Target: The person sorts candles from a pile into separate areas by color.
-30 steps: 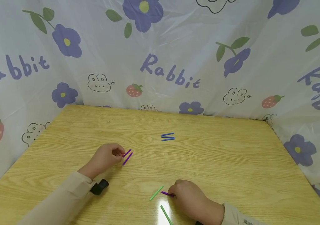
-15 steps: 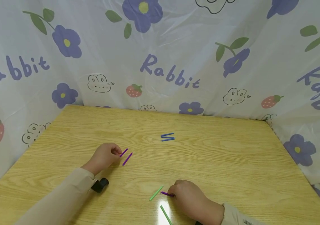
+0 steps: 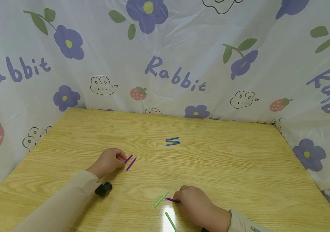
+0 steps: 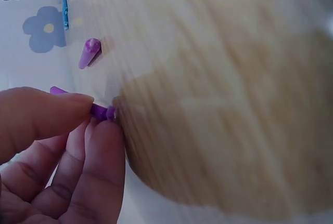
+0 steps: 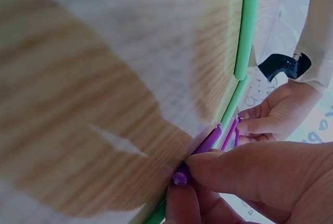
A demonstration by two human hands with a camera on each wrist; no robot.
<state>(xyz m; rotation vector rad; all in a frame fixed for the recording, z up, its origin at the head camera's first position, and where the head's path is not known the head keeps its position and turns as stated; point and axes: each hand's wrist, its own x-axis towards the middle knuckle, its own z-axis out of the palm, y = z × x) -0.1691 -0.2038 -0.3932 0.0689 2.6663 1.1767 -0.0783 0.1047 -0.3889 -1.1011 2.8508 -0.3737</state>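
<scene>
In the head view my left hand (image 3: 111, 162) pinches a thin purple candle (image 3: 128, 158) between thumb and fingers, low over the table. Just right of it, roughly parallel and apart, lies a second purple candle (image 3: 131, 164). At the front, my right hand (image 3: 195, 206) pinches another purple candle (image 3: 171, 199), its far part covered by the fingers. A green candle (image 3: 161, 199) lies slantwise close to that candle's tip. Nearer the front edge is a second green candle (image 3: 170, 220). The right wrist view also shows a piece of green candle (image 5: 157, 212) below the right hand.
Several blue candles (image 3: 173, 141) form a zigzag toward the back of the wooden table (image 3: 225, 161). A printed curtain (image 3: 176, 38) hangs behind and beside the table. A black wrist camera (image 3: 104, 189) sits under the left sleeve.
My left hand has drawn its purple candle slightly left, away from the purple candle lying beside it, then a little back. The right hand and the other candles have not moved.
</scene>
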